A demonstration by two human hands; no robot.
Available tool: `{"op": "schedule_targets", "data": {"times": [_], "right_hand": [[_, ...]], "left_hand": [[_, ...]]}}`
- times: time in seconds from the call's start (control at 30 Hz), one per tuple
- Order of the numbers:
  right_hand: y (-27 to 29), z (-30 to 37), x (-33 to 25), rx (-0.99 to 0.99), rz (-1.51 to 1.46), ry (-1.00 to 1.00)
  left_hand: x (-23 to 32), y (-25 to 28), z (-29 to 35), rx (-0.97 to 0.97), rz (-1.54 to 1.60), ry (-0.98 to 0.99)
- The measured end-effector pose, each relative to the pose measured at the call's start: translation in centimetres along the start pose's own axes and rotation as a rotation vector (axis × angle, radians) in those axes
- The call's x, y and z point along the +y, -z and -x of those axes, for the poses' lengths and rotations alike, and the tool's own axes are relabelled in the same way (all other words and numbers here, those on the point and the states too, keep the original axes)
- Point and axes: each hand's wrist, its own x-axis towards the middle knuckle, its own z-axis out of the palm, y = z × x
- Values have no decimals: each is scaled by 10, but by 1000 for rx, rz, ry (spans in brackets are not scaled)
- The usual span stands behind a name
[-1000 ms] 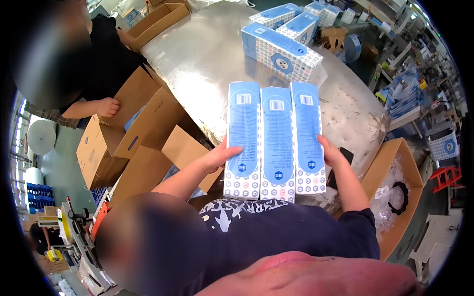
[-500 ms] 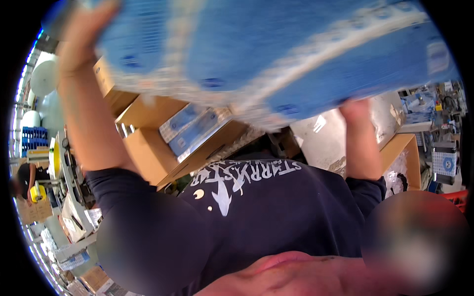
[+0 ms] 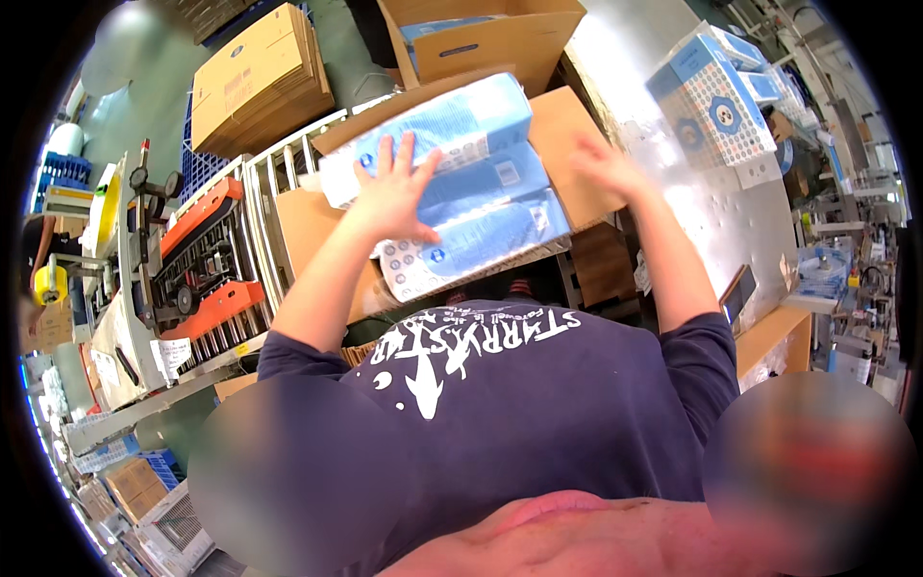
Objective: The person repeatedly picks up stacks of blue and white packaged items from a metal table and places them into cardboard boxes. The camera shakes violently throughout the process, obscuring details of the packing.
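In front of me stands an open cardboard carton [image 3: 574,159] with its side flaps folded out. Blue-and-white plastic-wrapped packs lie in rows inside it: a far pack [image 3: 481,111] sitting higher, a middle pack [image 3: 495,181] and a near pack [image 3: 505,236]. My left hand [image 3: 396,188] rests over the left part of the packs with its fingers spread, gripping none of them. By the carton's right flap is my right hand [image 3: 612,168], slightly blurred, its fingers apart and nothing in them; whether it touches the flap I cannot tell.
Beyond it stands another open carton [image 3: 500,48]. Flattened cartons [image 3: 255,82] are stacked far left, near a roller machine with orange parts [image 3: 207,216]. Wrapped blue-and-white packs [image 3: 707,106] stand on the metal table [image 3: 716,216] at right. A phone [image 3: 738,293] lies at its near edge.
The large blue-and-white bundle that both hands held up is no longer raised; packs now lie in the carton before me. Both hands have come down and let go. The view has shifted.
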Motion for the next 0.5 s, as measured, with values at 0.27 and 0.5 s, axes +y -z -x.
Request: {"op": "schedule_targets", "data": {"times": [0.27,0.5], "right_hand": [[-42,-10,-52,14,822,735],[-60,-59,3,-324,877,497]], "left_hand": [[0,-53,24,-240,193,89],[-46,-108,52,127,19,221]]}}
